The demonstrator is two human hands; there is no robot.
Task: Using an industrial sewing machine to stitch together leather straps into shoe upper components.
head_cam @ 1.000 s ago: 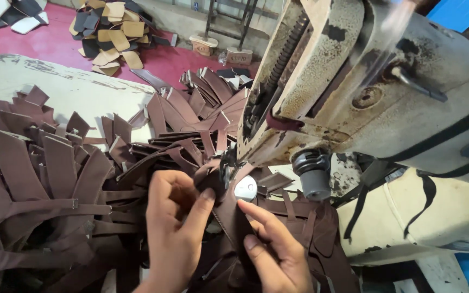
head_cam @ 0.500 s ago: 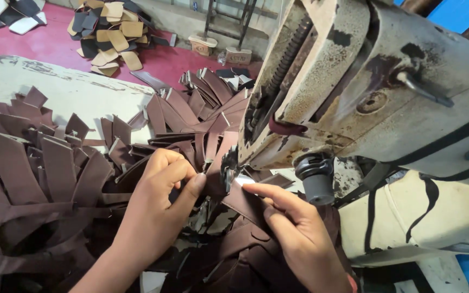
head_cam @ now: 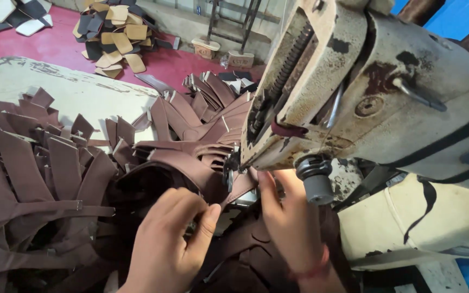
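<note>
Brown leather piece at the needle of a worn sewing machine

The brown leather piece (head_cam: 202,168) lies under the machine head (head_cam: 354,92), on the worktop (head_cam: 71,92). The left hand (head_cam: 169,244) pinches its edge between thumb and fingers; the right hand (head_cam: 291,222) presses it flat, fingers together. Brown straps (head_cam: 33,179) are heaped to the left.

Straps: we see matt brown leather-like strips (head_cam: 55,173), smooth.
Machine: our worn cream painted-metal sewing machine (head_cam: 375,92), chipped, rust-stained.
Knob: dull grey cylinder (head_cam: 317,184), possibly metal.
</note>
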